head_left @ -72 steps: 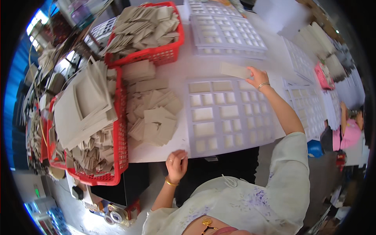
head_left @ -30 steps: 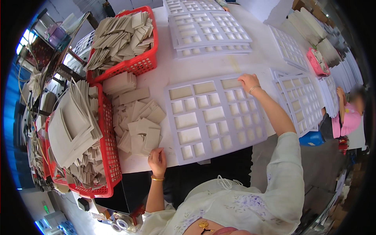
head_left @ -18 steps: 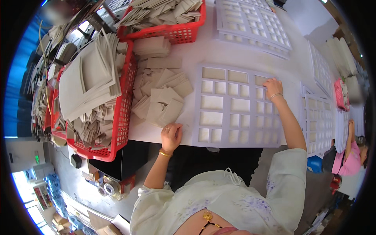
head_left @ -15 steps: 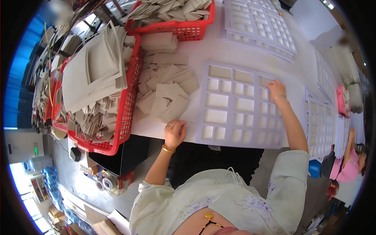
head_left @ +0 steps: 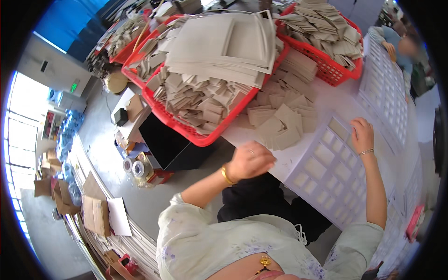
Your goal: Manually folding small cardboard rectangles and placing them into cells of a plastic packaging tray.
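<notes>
Head view: The two hands are apart from each other. The left hand (head_left: 252,161) is positioned at the near edge of the tabletop (head_left: 333,95), between the large red basket and the white grid panel (head_left: 329,169). Its fingers are curled toward the thumb; whether they enclose anything cannot be told. The right hand (head_left: 363,135) is located at the far edge of the panel, fingers bent, palm down; contact with the panel cannot be confirmed, nor whether anything is gripped.

The panel lies flat along the near edge of the tabletop and is divided into rectangular cells of several sizes. Cells along its far edge show a grey-beige fill. Loose grey cardboard pieces (head_left: 282,126) are heaped left of the panel, beside the large red basket (head_left: 200,140). This basket is seated at the near left corner of the tabletop and carries small pieces with large grey sheets (head_left: 219,46) on top. A second red basket (head_left: 322,58), also filled, stands toward the far edge. Stacked grid panels (head_left: 385,88) lie right of it
</notes>
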`<action>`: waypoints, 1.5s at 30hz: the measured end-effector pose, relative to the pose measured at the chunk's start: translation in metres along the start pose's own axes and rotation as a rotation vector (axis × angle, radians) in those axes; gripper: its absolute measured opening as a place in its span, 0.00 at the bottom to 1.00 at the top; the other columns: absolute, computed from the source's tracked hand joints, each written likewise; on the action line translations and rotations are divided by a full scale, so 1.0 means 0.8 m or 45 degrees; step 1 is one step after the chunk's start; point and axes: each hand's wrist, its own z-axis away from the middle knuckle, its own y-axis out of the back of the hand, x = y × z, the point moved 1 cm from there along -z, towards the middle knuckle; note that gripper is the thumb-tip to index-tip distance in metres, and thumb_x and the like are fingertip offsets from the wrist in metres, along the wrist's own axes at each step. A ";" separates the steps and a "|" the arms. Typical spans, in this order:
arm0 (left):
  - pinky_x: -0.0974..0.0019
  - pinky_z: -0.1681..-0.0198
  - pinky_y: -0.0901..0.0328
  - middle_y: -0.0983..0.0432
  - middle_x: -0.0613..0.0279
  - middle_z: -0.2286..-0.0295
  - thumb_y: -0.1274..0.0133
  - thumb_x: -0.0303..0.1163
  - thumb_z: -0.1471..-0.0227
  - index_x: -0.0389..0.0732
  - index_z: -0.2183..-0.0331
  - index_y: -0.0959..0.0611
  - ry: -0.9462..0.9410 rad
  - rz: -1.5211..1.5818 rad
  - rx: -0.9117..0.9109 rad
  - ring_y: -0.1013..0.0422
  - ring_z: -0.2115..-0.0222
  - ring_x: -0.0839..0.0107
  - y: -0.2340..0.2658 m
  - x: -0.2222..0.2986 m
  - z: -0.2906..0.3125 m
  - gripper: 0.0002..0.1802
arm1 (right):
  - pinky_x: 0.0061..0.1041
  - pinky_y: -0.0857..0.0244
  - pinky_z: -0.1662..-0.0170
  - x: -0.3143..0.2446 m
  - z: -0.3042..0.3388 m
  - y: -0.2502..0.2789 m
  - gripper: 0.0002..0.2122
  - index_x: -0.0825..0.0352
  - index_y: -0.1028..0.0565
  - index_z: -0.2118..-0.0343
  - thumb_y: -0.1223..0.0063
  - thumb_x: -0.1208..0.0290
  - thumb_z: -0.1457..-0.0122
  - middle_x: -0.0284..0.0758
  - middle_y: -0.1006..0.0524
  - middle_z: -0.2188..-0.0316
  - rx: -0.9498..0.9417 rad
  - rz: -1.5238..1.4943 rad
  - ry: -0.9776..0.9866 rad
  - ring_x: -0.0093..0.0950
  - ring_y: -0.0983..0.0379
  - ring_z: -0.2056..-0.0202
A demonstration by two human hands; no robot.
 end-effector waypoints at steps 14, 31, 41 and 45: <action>0.59 0.67 0.34 0.25 0.55 0.70 0.44 0.30 0.57 0.41 0.67 0.20 0.861 -0.721 -0.665 0.28 0.70 0.55 0.163 -0.183 0.010 0.11 | 0.29 0.42 0.58 -0.201 -0.079 0.025 0.08 0.61 0.23 0.71 0.46 0.79 0.56 0.29 0.25 0.70 0.026 -0.407 0.654 0.26 0.29 0.68; 0.63 0.72 0.35 0.25 0.61 0.73 0.46 0.29 0.53 0.40 0.70 0.22 0.762 -0.809 0.043 0.28 0.75 0.65 0.191 -0.143 -0.026 0.05 | 0.29 0.37 0.61 -0.160 0.042 0.031 0.08 0.61 0.23 0.69 0.47 0.79 0.53 0.31 0.25 0.74 -0.099 -0.665 0.317 0.29 0.28 0.70; 0.72 0.79 0.38 0.26 0.60 0.72 0.47 0.18 0.53 0.39 0.70 0.25 0.305 -0.427 -0.044 0.32 0.81 0.72 0.089 -0.007 -0.081 0.07 | 0.29 0.34 0.67 -0.236 0.043 0.018 0.24 0.61 0.33 0.50 0.42 0.76 0.53 0.34 0.25 0.67 0.108 -1.159 -0.022 0.29 0.28 0.71; 0.73 0.77 0.35 0.27 0.58 0.72 0.45 0.16 0.57 0.36 0.70 0.25 0.469 0.130 -0.241 0.30 0.78 0.67 -0.008 0.020 -0.085 0.09 | 0.23 0.34 0.71 -0.235 0.058 -0.007 0.17 0.66 0.32 0.55 0.43 0.77 0.49 0.34 0.26 0.69 0.388 -1.512 -0.273 0.23 0.28 0.71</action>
